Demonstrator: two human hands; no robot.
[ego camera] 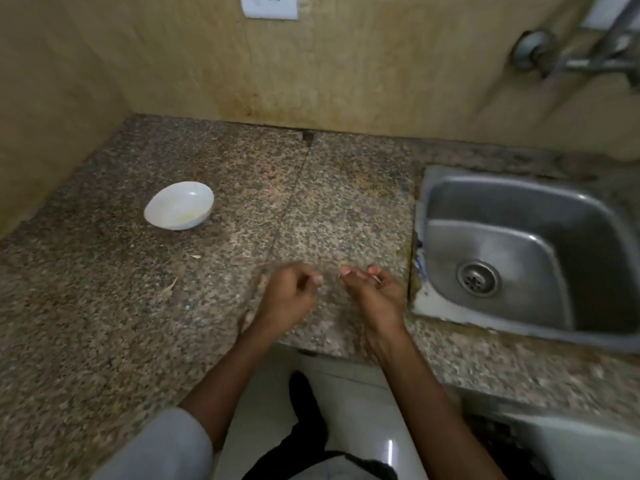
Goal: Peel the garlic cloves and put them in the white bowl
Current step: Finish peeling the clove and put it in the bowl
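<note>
White bowl [179,205] sits back left on counter [346,209], pale garlic [187,218] inside, likely peeled. Left hand [291,294] and right hand [375,289] apart near front edge, fingers curled; too blurred to tell whether either holds a clove. Skin scraps [170,286] on counter. No unpeeled cloves visible; probably nearly done.

Two hands are over the front of the speckled desk [104,306], close together but not touching. The left hand [290,294] has its fingers curled in. The right hand [375,294] is turned palm up with bent fingers. It is too blurry to tell if they hold anything. The white bowl [173,199] sits well off to the left. A metal sink [540,216] is on the right.
</note>
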